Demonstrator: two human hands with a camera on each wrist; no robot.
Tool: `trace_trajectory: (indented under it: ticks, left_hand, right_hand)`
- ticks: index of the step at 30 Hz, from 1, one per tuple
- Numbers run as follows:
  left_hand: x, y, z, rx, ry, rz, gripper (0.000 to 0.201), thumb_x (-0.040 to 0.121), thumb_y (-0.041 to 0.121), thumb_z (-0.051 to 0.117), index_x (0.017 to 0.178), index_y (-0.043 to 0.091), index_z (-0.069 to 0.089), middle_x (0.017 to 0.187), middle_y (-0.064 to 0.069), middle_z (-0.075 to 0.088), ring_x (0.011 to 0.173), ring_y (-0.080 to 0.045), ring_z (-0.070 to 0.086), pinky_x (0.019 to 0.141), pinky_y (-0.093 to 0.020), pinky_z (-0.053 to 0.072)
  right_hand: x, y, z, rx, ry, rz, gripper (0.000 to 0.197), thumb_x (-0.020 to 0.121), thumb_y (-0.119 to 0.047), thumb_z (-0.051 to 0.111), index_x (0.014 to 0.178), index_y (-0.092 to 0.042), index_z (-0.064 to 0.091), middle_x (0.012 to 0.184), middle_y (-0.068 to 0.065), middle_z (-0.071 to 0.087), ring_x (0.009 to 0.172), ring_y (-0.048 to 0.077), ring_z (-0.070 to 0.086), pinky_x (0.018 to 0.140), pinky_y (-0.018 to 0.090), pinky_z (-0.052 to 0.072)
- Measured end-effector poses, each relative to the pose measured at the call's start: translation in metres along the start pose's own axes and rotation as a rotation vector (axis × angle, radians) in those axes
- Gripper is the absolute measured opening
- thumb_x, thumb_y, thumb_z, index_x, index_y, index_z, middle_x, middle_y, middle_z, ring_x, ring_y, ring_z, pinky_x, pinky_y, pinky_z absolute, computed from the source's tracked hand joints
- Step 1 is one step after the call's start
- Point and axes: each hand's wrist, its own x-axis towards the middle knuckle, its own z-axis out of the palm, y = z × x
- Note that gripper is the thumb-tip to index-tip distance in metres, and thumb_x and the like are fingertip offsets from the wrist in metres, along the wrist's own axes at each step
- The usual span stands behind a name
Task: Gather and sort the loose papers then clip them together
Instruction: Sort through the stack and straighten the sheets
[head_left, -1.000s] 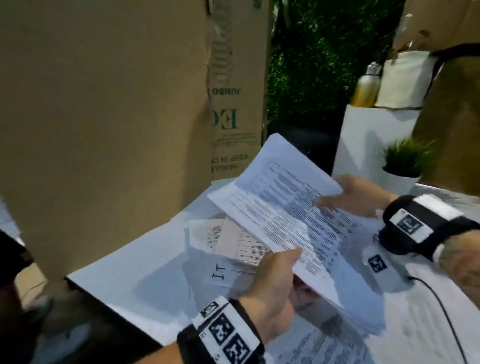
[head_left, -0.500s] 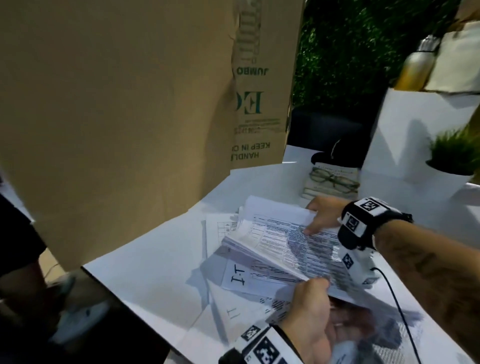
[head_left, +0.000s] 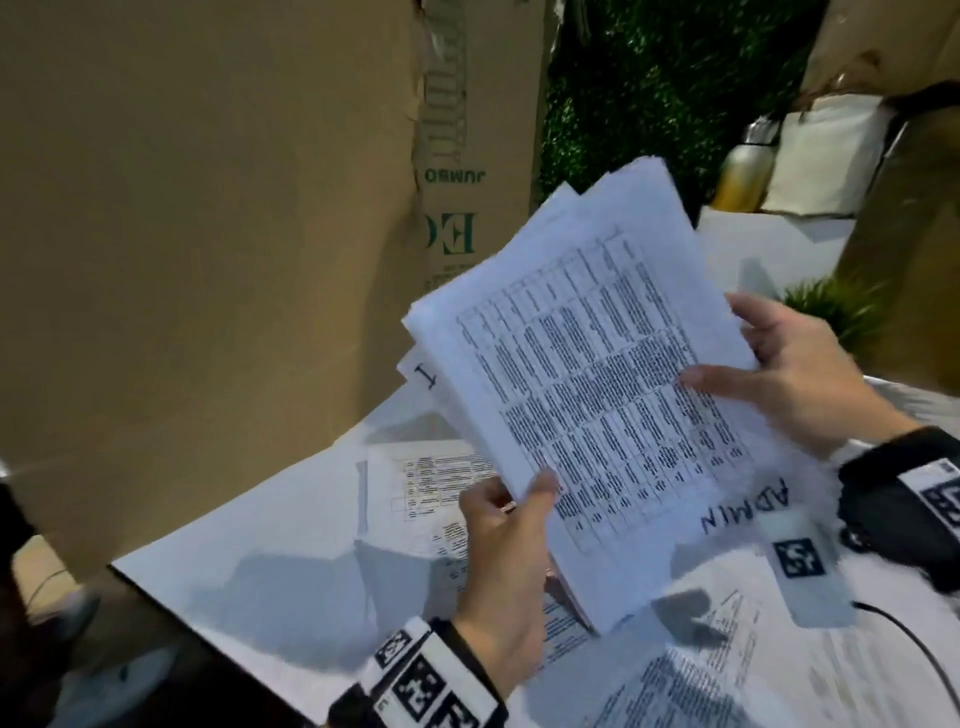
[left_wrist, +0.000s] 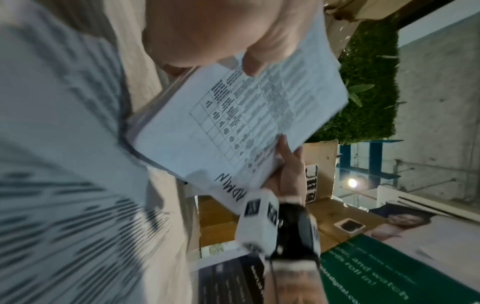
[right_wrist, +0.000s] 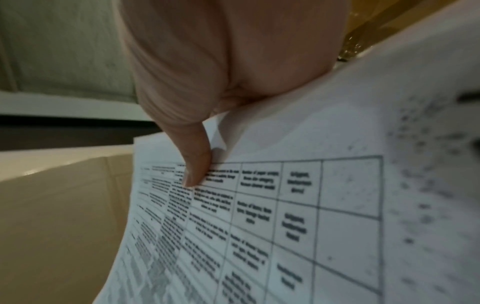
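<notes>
Stack of papers (head_left: 587, 374) uneven, printed table on top, pinched by both hands' fingers (head_left: 711, 376).

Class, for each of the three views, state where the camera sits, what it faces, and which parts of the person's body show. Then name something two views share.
Head: worn on the head, looking forward and down at the paper stack held above the table; left hand and right hand both show.
Left wrist: along the left hand at the stack's gridded top sheet; left thumb and the right hand show.
Right wrist: along the right hand, thumb on the sheet.
Shared: all three show the gridded top sheet; head and left wrist show "ADMIN".
</notes>
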Motion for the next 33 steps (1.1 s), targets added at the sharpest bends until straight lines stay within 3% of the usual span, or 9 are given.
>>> trace_trajectory:
  ticks: [3,7,12,16,19,24,28,31,33]
  left_hand:
    - [0.001,0.033,0.010,-0.059,-0.117,0.113,0.101,0.050,0.067,0.083,0.131,0.031,0.036,0.139,0.004,0.049,0.131,-0.018,0.047,0.116,-0.047,0.032]
    - [0.006,0.062,0.022,0.051,-0.181,0.320,0.029,0.094,0.032,0.065,0.118,0.030,0.049,0.109,0.019,0.060,0.095,0.016,0.060,0.100,-0.026,0.042]
    - [0.000,0.058,0.023,0.373,-0.144,0.552,0.028,0.101,0.023,0.056,0.128,0.028,0.060,0.120,0.012,0.073,0.114,-0.008,0.066,0.107,-0.045,0.048]
    - [-0.009,0.069,0.025,0.405,-0.144,0.653,0.027,0.101,0.022,0.055,0.127,0.027,0.061,0.117,0.013,0.072,0.110,-0.002,0.067,0.103,-0.036,0.051]
    - [-0.010,0.081,0.022,0.446,-0.139,0.707,0.018,0.100,0.024,0.056,0.112,0.036,0.063,0.107,0.017,0.072,0.100,0.004,0.067,0.092,-0.023,0.053]
    - [-0.001,0.065,-0.002,0.541,-0.167,0.545,0.030,0.096,0.028,0.063,0.125,0.023,0.062,0.112,0.010,0.074,0.107,-0.007,0.068,0.095,-0.029,0.052]
    - [0.008,0.049,-0.015,0.697,-0.146,0.398,0.026,0.096,0.037,0.062,0.115,0.020,0.062,0.109,-0.009,0.073,0.105,-0.026,0.068,0.096,-0.043,0.053]
    - [0.011,0.066,-0.010,0.746,-0.145,0.526,0.011,0.098,0.032,0.059,0.108,0.031,0.060,0.102,0.004,0.071,0.096,-0.016,0.068,0.087,-0.038,0.055]
    - [0.019,0.084,-0.010,0.751,-0.163,0.578,0.010,0.098,0.025,0.061,0.098,0.035,0.059,0.099,0.005,0.072,0.089,-0.014,0.069,0.082,-0.036,0.055]
  right_hand:
    - [-0.024,-0.008,-0.003,0.141,0.143,-0.050,0.038,0.066,-0.001,0.075,0.101,-0.013,0.071,0.085,-0.005,0.080,0.075,0.011,0.074,0.067,0.028,0.061]
    - [-0.052,-0.004,0.002,0.261,0.216,-0.021,0.027,0.072,0.002,0.069,0.078,-0.022,0.080,0.078,-0.003,0.079,0.069,0.011,0.075,0.062,0.029,0.062]
    - [-0.070,0.011,0.006,0.192,0.257,0.100,0.036,0.069,-0.021,0.079,0.103,-0.012,0.074,0.094,-0.003,0.079,0.086,0.015,0.076,0.079,0.041,0.061]
    - [-0.064,0.009,0.008,0.228,0.292,0.113,0.084,0.041,-0.056,0.091,0.108,-0.010,0.070,0.100,0.004,0.078,0.094,0.024,0.074,0.087,0.050,0.057]
    - [-0.057,0.004,0.009,0.340,0.318,0.133,0.090,0.043,-0.045,0.092,0.118,-0.005,0.064,0.110,0.011,0.075,0.102,0.032,0.071,0.089,0.059,0.054]
    - [-0.069,0.024,0.027,0.301,0.224,0.191,0.072,0.042,-0.056,0.091,0.105,-0.026,0.070,0.108,0.002,0.076,0.100,0.022,0.073,0.097,0.047,0.051]
    - [-0.075,0.039,0.040,0.088,0.128,0.268,0.065,0.060,-0.061,0.083,0.103,-0.014,0.071,0.099,0.034,0.068,0.083,0.053,0.065,0.073,0.060,0.055]
    - [-0.062,0.027,0.039,0.126,0.126,0.288,0.044,0.082,-0.031,0.076,0.117,-0.005,0.067,0.113,0.011,0.073,0.093,0.015,0.073,0.090,0.044,0.055]
    - [-0.059,0.018,0.047,0.226,0.118,0.363,0.025,0.088,-0.022,0.071,0.107,-0.005,0.070,0.107,0.004,0.073,0.096,0.018,0.070,0.092,0.037,0.052]
